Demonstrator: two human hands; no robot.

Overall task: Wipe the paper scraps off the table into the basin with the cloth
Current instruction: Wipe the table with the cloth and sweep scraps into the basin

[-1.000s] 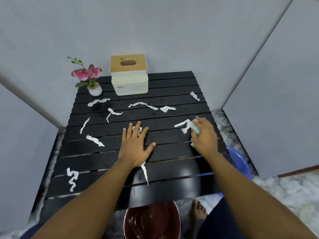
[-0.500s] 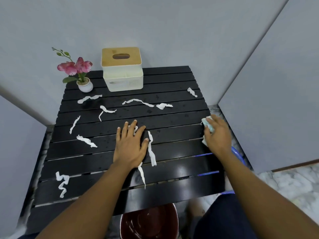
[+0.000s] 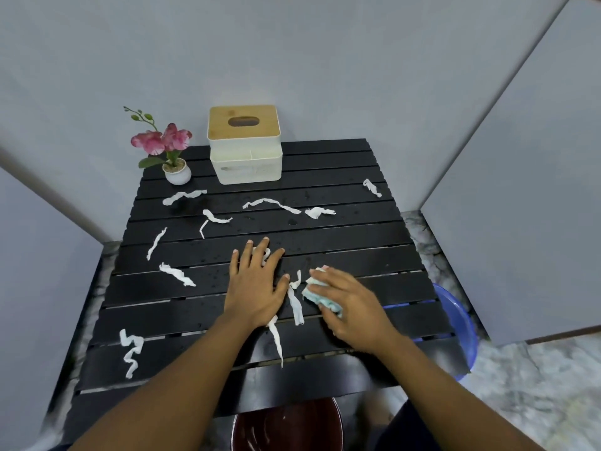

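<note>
Several white paper scraps (image 3: 177, 274) lie scattered over the black slatted table (image 3: 341, 229). My left hand (image 3: 257, 284) rests flat on the table's middle, fingers spread, with a scrap partly under it. My right hand (image 3: 353, 304) presses a crumpled pale blue-white cloth (image 3: 320, 296) onto the slats just right of the left hand, beside a long scrap (image 3: 295, 302). A blue basin (image 3: 457, 323) sits on the floor below the table's right edge. A dark red basin (image 3: 286, 426) stands under the near edge.
A white tissue box with a wooden lid (image 3: 245, 144) and a small potted pink flower (image 3: 169, 151) stand at the table's back. Grey walls close in on the left, back and right. Marble floor (image 3: 536, 385) shows at the right.
My right hand has swept the cloth from the table's right edge leftward to the middle, next to the left hand. The left hand has stayed flat in place.
</note>
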